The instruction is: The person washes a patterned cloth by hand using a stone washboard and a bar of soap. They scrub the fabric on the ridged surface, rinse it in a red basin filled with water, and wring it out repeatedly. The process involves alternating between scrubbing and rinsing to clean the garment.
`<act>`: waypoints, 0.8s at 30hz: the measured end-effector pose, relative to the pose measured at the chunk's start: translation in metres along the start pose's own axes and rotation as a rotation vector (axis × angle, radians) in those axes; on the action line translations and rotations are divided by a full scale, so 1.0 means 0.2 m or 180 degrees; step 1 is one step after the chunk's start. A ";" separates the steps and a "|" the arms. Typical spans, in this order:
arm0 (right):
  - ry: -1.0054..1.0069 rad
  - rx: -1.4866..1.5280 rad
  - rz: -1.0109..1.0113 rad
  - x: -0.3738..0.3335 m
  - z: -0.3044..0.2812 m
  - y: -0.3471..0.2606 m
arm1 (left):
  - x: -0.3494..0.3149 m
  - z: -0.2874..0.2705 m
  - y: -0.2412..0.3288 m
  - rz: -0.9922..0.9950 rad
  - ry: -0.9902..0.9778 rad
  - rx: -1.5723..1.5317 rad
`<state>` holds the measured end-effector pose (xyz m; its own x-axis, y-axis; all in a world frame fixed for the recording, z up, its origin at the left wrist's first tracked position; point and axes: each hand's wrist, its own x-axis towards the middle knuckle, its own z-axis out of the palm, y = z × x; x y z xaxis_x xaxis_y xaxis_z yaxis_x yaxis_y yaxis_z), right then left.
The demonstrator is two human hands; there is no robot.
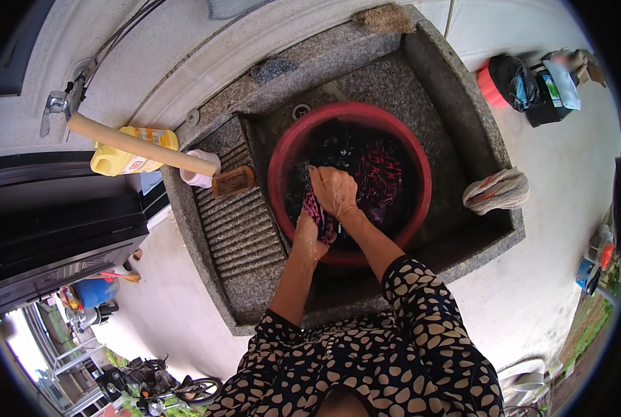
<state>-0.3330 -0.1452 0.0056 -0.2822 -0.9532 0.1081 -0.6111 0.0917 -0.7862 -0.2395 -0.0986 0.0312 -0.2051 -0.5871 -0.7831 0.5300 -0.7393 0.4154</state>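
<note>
A red plastic basin (423, 163) sits in the stone sink, holding dark water and a soaked dark garment with a pink pattern (381, 177). Over the basin's left part, a wet pink-and-black patterned cloth (312, 207) is bunched between my hands. My left hand (309, 238) is closed around its lower end, near the basin's rim. Just above and to the right, my right hand (335, 190) is curled in a fist on the upper end. Whether this cloth joins the garment in the water is hidden.
Left of the basin are a ribbed stone washboard (244, 233), a brown scrubbing brush (233, 182), a white cup (201, 170) and a yellow jug (133, 149). A tap with a beige hose (140, 144) reaches over them. A rolled cloth (498, 190) lies on the right edge of the stone sink (463, 118).
</note>
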 end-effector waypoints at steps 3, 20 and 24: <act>-0.1849 0.0911 0.1141 0.16 -0.17 0.20 | -0.02 0.03 0.05 0.0849 -0.0284 0.1118; -0.0207 0.0125 0.0003 0.09 -0.12 0.21 | 0.32 -0.26 0.09 0.0895 0.0126 0.1746; -0.1264 -0.0598 -0.0387 -0.18 0.26 0.25 | 0.45 -0.44 -0.10 0.1069 0.0980 0.2505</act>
<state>-0.3158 -0.1206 -0.0691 0.0831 -0.9935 -0.0778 -0.7563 -0.0121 -0.6541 -0.1952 -0.1081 -0.0885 0.1475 -0.7817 -0.6059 -0.2159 -0.6233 0.7516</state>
